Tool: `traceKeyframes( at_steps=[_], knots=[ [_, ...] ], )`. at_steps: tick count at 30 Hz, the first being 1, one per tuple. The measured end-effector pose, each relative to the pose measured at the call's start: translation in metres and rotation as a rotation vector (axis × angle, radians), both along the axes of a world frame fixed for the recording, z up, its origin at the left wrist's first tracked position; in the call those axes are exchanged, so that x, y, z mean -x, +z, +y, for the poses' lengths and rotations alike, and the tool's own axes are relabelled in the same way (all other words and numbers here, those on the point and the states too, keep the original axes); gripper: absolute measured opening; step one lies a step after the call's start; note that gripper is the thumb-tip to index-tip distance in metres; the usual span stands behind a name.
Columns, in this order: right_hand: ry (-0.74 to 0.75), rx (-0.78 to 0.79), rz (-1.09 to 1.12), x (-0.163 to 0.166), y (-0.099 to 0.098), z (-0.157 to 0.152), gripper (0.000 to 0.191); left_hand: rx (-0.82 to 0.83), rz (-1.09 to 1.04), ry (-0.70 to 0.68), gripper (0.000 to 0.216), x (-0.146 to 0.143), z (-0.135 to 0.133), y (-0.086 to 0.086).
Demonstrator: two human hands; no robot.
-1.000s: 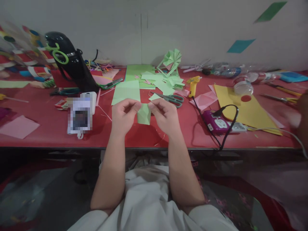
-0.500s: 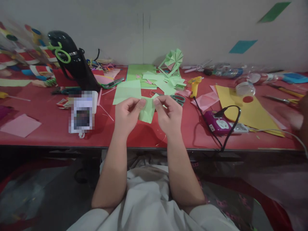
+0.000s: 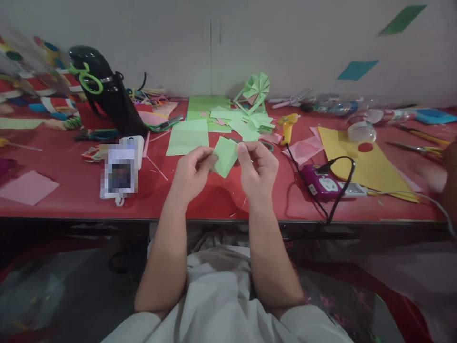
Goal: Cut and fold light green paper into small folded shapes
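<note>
A small folded piece of green paper (image 3: 225,157) is held up between my hands, above the front of the red table. My left hand (image 3: 193,172) pinches its left edge, with thumb and fingers closed. At its upper right corner, the thumb and forefinger of my right hand (image 3: 257,166) grip the paper. A flat light green sheet (image 3: 187,137) lies just behind my left hand. Scissors (image 3: 267,146) are partly hidden behind my right hand. Farther back are loose green paper scraps (image 3: 246,127) and a folded green paper wheel (image 3: 257,88) on legs.
To the left stand a black bottle (image 3: 103,90) and a phone (image 3: 119,171) on the red table (image 3: 210,205). A yellow glue gun (image 3: 287,128), purple power socket (image 3: 320,182) with cables and yellow paper (image 3: 374,166) lie right. A blurred hand (image 3: 430,176) shows far right.
The green paper has turned so that a corner points up, and it now looks like a diamond. My right hand has shifted slightly right; both hands keep hold of it.
</note>
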State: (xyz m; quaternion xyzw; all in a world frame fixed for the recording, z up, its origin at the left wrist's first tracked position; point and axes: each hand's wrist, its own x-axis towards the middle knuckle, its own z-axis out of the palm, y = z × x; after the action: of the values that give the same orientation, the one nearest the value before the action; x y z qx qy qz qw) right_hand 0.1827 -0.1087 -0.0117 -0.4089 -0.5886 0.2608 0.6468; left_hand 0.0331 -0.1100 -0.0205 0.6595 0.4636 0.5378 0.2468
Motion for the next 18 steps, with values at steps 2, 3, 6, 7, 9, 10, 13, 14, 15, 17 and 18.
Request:
traceKeyframes(
  at_steps=[2,3,6,7,9,10,13,14,15,17,18],
  knots=[
    [0.032,-0.008,0.013,-0.003,0.000,0.001,0.029,0.020,0.018,-0.013,0.019,0.002,0.001,-0.001],
    [0.057,-0.001,0.007,-0.005,-0.001,0.001,0.028,0.025,0.026,-0.002,0.018,0.003,0.001,-0.001],
    [0.145,0.060,-0.042,-0.012,-0.003,0.005,0.024,0.037,0.084,0.006,0.016,0.006,0.000,-0.001],
    [0.178,0.077,-0.058,-0.014,-0.004,0.006,0.021,0.055,0.127,-0.012,0.015,0.007,-0.002,-0.001],
    [0.257,0.090,-0.098,-0.018,-0.006,0.008,0.017,0.108,0.233,-0.068,0.015,0.007,-0.005,0.001],
    [0.295,0.092,-0.130,-0.019,-0.006,0.008,0.017,0.135,0.284,-0.100,0.017,0.008,-0.006,0.002],
    [0.352,0.101,-0.243,-0.020,-0.007,0.007,0.019,0.166,0.350,-0.152,0.018,0.007,-0.009,0.005],
    [0.347,0.107,-0.268,-0.020,-0.006,0.006,0.020,0.164,0.343,-0.149,0.017,0.007,-0.010,0.006],
    [0.341,0.115,-0.281,-0.020,-0.006,0.006,0.021,0.156,0.325,-0.134,0.017,0.007,-0.010,0.006],
    [0.358,0.141,-0.292,-0.021,-0.006,0.005,0.020,0.132,0.284,-0.096,0.017,0.007,-0.009,0.007],
    [0.377,0.156,-0.297,-0.021,-0.005,0.005,0.020,0.119,0.270,-0.082,0.017,0.008,-0.009,0.007]
  ],
)
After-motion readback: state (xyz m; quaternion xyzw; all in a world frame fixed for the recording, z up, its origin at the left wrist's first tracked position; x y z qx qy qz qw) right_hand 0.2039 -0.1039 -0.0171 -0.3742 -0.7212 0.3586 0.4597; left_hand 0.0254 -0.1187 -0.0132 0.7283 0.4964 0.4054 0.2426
